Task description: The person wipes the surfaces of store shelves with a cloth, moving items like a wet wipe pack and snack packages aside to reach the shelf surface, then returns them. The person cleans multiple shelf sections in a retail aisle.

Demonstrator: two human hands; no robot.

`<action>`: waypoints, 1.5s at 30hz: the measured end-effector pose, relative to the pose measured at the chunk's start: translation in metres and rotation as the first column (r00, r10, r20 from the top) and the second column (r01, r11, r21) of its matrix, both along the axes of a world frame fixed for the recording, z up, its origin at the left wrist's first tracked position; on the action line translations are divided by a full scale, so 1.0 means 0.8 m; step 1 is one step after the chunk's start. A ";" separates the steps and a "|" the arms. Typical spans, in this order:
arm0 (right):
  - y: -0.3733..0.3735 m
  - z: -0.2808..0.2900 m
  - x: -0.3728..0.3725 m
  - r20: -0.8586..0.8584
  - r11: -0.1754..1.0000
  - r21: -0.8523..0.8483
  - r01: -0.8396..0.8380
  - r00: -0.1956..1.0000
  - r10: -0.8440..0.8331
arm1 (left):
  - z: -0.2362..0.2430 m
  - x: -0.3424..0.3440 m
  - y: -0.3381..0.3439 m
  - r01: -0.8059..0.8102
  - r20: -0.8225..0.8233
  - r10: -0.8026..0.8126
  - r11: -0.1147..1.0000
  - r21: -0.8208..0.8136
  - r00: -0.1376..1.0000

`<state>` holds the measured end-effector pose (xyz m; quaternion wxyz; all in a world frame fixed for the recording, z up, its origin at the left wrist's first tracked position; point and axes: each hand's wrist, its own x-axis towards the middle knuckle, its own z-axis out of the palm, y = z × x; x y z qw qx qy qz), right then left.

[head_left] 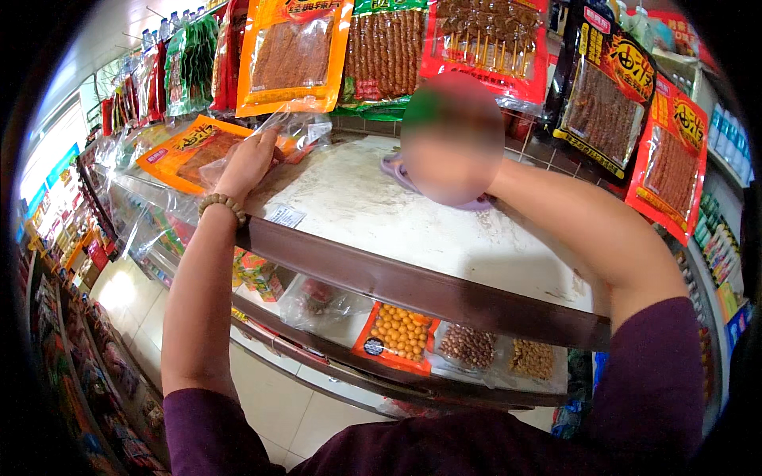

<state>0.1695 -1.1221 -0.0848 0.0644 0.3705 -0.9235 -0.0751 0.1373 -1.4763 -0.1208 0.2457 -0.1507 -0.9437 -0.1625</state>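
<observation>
Purple cloth (391,168) lies on the grime-streaked white shelf board (333,186), its soft edges showing around the blur over the right hand (454,155), whose grip I can't tell. Fingers bent, the left hand (249,163) touches crinkled clear plastic wrapping (305,127) beside a flat, glossy orange snack packet (171,159); whether it grips, I can't tell.
</observation>
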 end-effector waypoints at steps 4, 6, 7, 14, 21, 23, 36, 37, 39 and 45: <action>-0.025 -0.015 -0.064 -0.116 0.984 -0.024 0.176 0.977 -0.177 | 0.004 0.015 0.031 0.025 -0.049 -0.018 0.988 0.156 0.999; -0.046 -0.016 -0.078 -0.136 0.973 -0.005 0.229 0.964 -0.227 | 0.001 0.017 0.025 0.033 -0.035 -0.025 0.964 0.262 0.999; -0.047 -0.016 -0.082 -0.140 0.969 0.006 0.245 0.960 -0.242 | 0.003 0.007 0.022 0.027 -0.004 -0.027 0.960 0.278 1.000; -0.031 -0.011 0.051 -0.104 0.987 -0.063 -0.148 0.985 0.141 | -0.007 -0.020 0.008 0.055 0.037 -0.064 0.977 0.207 0.997; 0.057 0.004 0.183 -0.012 0.946 -0.102 -0.309 0.951 0.309 | -0.001 0.003 0.006 0.038 0.090 -0.079 0.919 0.392 0.993; 0.094 0.008 0.190 -0.004 0.955 -0.072 -0.289 0.957 0.290 | -0.002 0.001 0.004 0.049 0.069 -0.079 0.931 0.361 0.994; 0.081 -0.011 0.046 -0.157 0.984 -0.031 0.174 0.972 -0.176 | -0.005 -0.009 0.009 0.102 0.058 -0.133 0.920 0.378 0.989; 0.064 -0.013 0.057 -0.150 0.993 -0.044 0.114 0.982 -0.119 | -0.003 -0.009 0.009 0.069 0.100 -0.121 0.907 0.416 0.988; 0.040 -0.012 0.087 -0.161 0.997 -0.075 -0.033 0.987 0.021 | -0.006 -0.007 0.010 0.048 0.131 -0.121 0.888 0.458 0.984; 0.068 0.015 0.129 0.288 0.826 -0.558 -0.083 0.914 0.286 | -0.001 -0.006 0.005 0.122 -0.175 -0.081 0.963 0.240 0.981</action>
